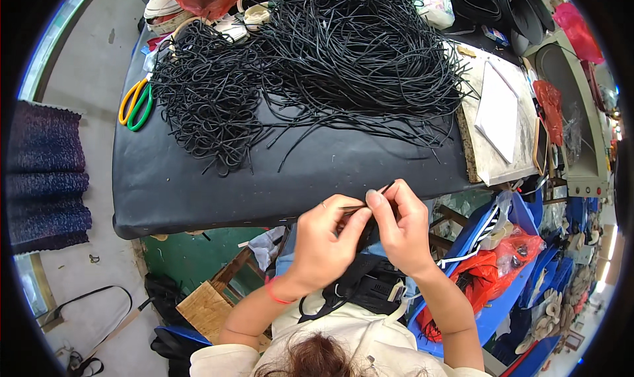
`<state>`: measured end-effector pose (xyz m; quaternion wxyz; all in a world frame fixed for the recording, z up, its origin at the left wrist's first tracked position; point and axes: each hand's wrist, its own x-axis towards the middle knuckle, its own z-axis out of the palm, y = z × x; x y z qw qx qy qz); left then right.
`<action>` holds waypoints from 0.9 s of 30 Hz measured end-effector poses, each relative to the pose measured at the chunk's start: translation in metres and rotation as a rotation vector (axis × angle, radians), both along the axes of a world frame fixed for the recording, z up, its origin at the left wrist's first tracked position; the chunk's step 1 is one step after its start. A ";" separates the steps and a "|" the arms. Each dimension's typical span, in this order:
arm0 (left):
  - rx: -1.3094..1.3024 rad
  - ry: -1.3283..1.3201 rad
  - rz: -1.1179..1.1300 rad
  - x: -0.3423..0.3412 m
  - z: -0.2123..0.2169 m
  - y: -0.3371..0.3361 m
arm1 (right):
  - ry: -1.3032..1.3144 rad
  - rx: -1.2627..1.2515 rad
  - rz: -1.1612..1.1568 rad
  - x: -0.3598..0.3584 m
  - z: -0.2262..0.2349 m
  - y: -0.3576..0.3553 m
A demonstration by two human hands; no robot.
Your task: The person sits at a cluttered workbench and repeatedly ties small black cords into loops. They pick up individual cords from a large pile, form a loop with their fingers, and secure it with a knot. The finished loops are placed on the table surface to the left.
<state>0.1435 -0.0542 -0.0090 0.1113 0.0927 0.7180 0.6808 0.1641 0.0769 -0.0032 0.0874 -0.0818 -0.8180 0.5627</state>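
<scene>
Just in front of the table's near edge, my left hand (328,237) and my right hand (399,226) meet, fingertips almost touching. A thin black cord (353,208) runs between them, pinched by thumb and fingers on both sides. One end of it pokes up past my right fingertips; the rest is hidden in my hands. Beyond them on the black-covered table (264,195) lies a big heap of long straight black cords (370,53). Left of it is a pile of looped, knotted-looking black cords (208,100).
Scissors (137,104) with yellow and green handles lie at the table's left edge. A pale board (522,136) carrying white paper is on the right. Red plastic bags (485,265) fill a blue bin (492,311) at my right. A wooden stool (208,311) stands at lower left.
</scene>
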 end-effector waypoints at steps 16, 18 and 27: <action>0.243 -0.304 -0.140 -0.017 -0.009 -0.017 | -0.376 -0.471 0.072 -0.004 0.012 0.020; 0.259 -0.330 -0.106 -0.016 -0.008 -0.016 | -0.362 -0.492 0.092 -0.004 0.011 0.016; 0.236 -0.335 -0.016 -0.011 -0.008 -0.012 | -0.214 -0.349 0.159 0.001 0.004 0.005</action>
